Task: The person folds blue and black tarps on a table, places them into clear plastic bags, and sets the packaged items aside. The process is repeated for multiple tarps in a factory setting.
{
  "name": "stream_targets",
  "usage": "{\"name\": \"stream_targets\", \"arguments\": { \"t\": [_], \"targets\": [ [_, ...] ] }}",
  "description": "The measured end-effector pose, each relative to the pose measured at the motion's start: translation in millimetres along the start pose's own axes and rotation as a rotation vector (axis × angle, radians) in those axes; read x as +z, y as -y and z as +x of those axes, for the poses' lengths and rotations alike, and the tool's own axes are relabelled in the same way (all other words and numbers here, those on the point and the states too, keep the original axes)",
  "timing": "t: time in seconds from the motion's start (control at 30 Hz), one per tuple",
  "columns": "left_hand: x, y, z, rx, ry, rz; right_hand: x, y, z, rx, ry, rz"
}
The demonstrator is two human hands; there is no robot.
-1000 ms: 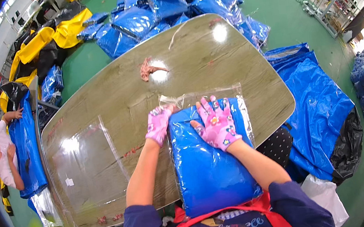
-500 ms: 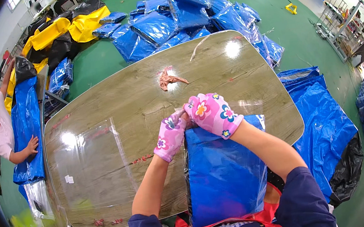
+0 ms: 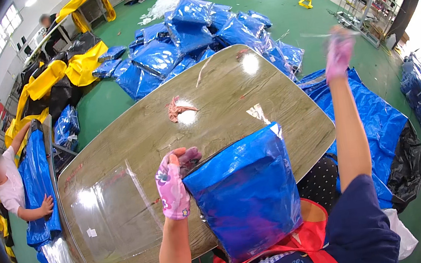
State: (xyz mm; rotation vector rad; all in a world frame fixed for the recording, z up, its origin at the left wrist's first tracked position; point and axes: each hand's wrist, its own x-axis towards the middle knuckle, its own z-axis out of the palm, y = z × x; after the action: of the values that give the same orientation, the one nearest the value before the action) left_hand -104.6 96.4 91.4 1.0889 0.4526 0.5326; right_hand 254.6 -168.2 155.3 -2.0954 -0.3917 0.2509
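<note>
A blue folded sheet bundle in a clear plastic bag (image 3: pixel 245 191) leans tilted between the table's near edge and my red apron. My left hand (image 3: pixel 173 187), in a pink flowered fingerless glove, is at the bundle's upper left corner, fingers curled against its edge. Far out to the right, over the floor, my raised right hand (image 3: pixel 338 55) wears a matching glove. Motion smears its fingers, and a thin pale strip (image 3: pixel 315 35) streaks past them; whether they grip it is unclear.
The wood-patterned table (image 3: pixel 227 94) bears a flat clear bag (image 3: pixel 117 213) and a crumpled pinkish-brown scrap (image 3: pixel 181 110). Bagged blue bundles (image 3: pixel 163 52) are heaped beyond. Blue sheeting (image 3: pixel 374 126) lies at right. A co-worker (image 3: pixel 10 184) handles blue material at left.
My hands have parted from the bundle's top edge: the right swung up and out right, the left shifted left to the corner. The bundle has turned and its top end has tilted up.
</note>
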Motion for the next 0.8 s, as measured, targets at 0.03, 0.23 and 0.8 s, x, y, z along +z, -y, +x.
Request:
{"name": "stream_targets", "arguments": {
  "t": [0.03, 0.23, 0.8],
  "targets": [
    [-0.7, -0.1, -4.6, 0.005, -0.031, -0.014, 15.7, -14.5, -21.1, 0.079, 0.147, 0.156],
    [-9.1, -19.6, 2.4, 0.022, 0.012, 0.312, 61.5, 13.1, -126.4, 0.131, 0.533, 0.453],
    [-43.9, -25.4, -43.6, 0.341, 0.595, 0.733, 58.9, -97.0, -188.0, -0.455, 0.53, 0.72]
  ]
}}
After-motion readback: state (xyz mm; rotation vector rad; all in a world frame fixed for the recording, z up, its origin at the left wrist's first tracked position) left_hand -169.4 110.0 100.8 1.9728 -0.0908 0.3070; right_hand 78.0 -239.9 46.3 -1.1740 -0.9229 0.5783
